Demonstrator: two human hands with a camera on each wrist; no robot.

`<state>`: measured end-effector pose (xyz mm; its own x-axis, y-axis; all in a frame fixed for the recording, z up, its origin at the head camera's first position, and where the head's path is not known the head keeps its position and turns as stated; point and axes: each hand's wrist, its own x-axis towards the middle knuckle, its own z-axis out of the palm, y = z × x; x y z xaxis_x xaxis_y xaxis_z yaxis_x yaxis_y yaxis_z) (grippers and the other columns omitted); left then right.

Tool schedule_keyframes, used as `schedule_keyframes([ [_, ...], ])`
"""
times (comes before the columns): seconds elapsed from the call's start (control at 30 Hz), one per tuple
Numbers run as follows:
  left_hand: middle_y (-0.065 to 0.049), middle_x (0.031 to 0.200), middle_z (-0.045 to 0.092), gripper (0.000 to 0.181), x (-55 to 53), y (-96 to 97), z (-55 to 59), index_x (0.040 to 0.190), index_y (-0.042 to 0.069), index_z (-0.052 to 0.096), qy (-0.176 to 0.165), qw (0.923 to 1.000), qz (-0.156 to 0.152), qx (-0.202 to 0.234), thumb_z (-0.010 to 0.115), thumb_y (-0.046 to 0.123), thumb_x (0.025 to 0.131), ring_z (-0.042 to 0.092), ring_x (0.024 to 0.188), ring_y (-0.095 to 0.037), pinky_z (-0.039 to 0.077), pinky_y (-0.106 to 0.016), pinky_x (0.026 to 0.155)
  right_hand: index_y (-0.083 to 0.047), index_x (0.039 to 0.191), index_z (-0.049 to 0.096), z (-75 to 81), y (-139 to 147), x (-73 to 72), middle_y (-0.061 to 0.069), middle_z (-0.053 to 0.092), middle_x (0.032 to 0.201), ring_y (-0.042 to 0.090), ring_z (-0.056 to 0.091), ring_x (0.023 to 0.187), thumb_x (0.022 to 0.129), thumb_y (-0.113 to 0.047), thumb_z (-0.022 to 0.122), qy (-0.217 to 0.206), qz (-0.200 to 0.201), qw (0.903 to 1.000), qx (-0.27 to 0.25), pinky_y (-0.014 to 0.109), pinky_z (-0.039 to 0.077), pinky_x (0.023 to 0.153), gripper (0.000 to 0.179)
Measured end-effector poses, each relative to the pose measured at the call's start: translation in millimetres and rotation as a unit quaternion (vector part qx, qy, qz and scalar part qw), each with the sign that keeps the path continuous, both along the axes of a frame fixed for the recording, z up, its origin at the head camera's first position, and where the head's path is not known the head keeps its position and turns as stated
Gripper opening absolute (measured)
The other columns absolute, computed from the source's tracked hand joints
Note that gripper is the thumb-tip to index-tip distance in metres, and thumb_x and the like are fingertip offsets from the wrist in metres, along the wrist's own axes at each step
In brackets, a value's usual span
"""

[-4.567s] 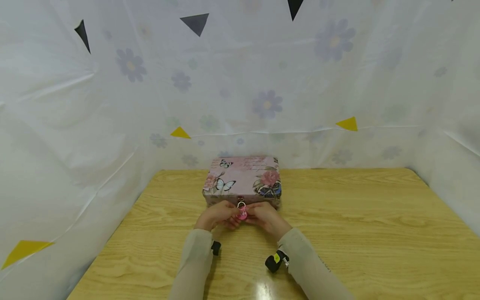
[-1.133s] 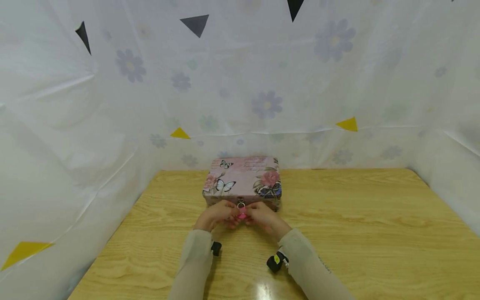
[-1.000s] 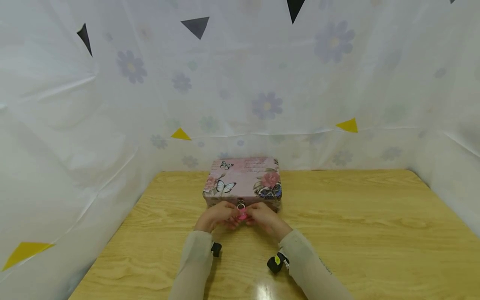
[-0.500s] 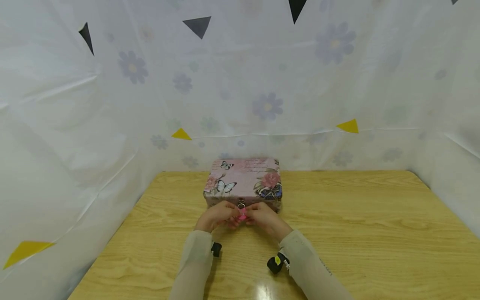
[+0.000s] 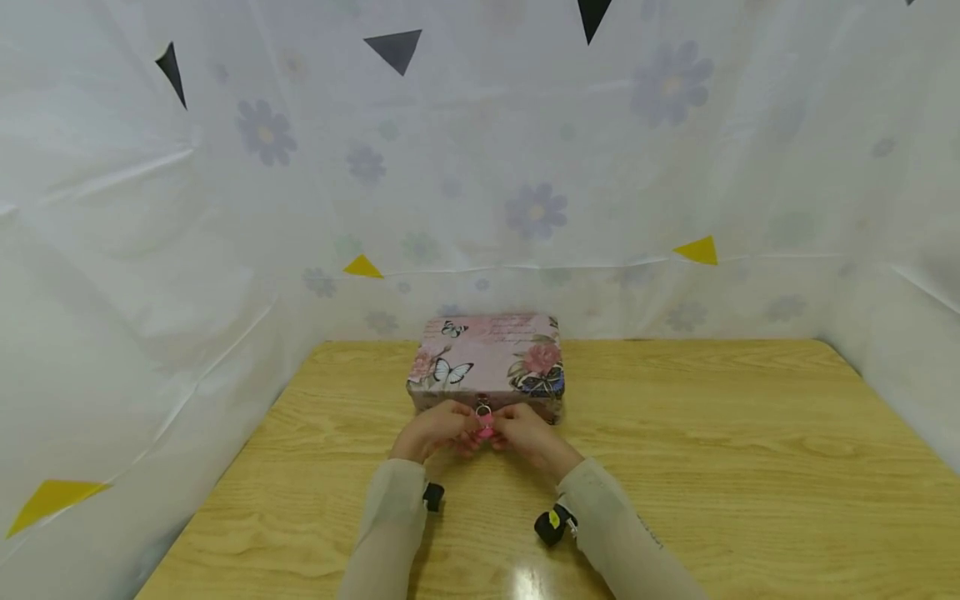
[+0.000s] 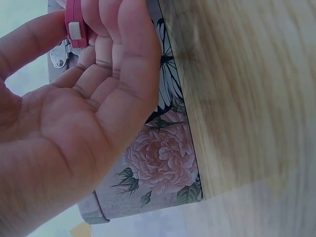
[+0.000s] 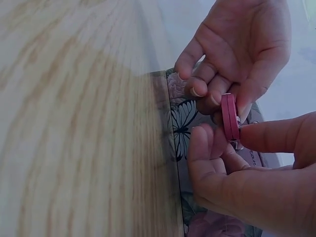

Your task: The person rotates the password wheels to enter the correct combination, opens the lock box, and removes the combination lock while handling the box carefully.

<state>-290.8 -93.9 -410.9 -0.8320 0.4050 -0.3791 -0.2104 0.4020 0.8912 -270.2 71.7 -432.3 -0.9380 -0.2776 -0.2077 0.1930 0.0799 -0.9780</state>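
A pink padlock [image 5: 486,426] with a silver shackle hangs at the front clasp [image 6: 59,55] of a pink box [image 5: 491,354] printed with butterflies and roses. From the left, my left hand [image 5: 432,430] pinches the lock between thumb and curled fingers. On the other side my right hand [image 5: 534,435] grips it too, its thumb pressing the lock's face in the right wrist view. There the padlock [image 7: 230,117] is seen edge-on between both hands. Fingers cover much of its body. In the head view the box's lid is down.
The box stands at the back of a wooden table [image 5: 712,467], close to a white flower-printed sheet [image 5: 480,167]. Such sheeting also rises at the left and right sides. A black wrist strap [image 5: 553,525] sits by the right sleeve.
Compared with several seconds ago, the padlock's marked face has tilted and shows less to the head camera. Both hands have kept nearly the same place, with only small finger shifts.
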Motion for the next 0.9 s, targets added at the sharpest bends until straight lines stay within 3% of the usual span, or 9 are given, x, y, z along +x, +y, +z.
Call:
schedule_keyframes([
  [0.27, -0.012, 0.079, 0.063, 0.018, 0.1, 1.5, 0.4, 0.099, -0.008, 0.061, 0.001, 1.0, 0.007, -0.007, 0.05, 0.004, 0.091, 0.06, 0.066, -0.018, 0.057, -0.038, 0.071, 0.022, 0.111, 0.055, 1.8, 2.6, -2.0, 0.018, 0.064, 0.096, 0.016, 0.06, 0.077, 0.097, 0.002, 0.044, 0.001, 0.008, 1.0, 0.004, 0.035, 0.055, 0.079, 0.026],
  [0.9, -0.011, 0.078, 0.061, 0.014, -0.1, 1.1, -0.5, 0.097, -0.006, 0.059, 0.0, 1.0, 0.003, 0.0, 0.049, 0.002, 0.092, 0.06, 0.066, -0.018, 0.056, -0.036, 0.069, 0.021, 0.109, 0.054, 0.0, 0.5, -2.3, 0.012, 0.061, 0.088, 0.015, 0.057, 0.072, 0.097, 0.003, 0.043, -0.006, 0.0, 0.9999, 0.01, 0.031, 0.055, 0.073, 0.024],
])
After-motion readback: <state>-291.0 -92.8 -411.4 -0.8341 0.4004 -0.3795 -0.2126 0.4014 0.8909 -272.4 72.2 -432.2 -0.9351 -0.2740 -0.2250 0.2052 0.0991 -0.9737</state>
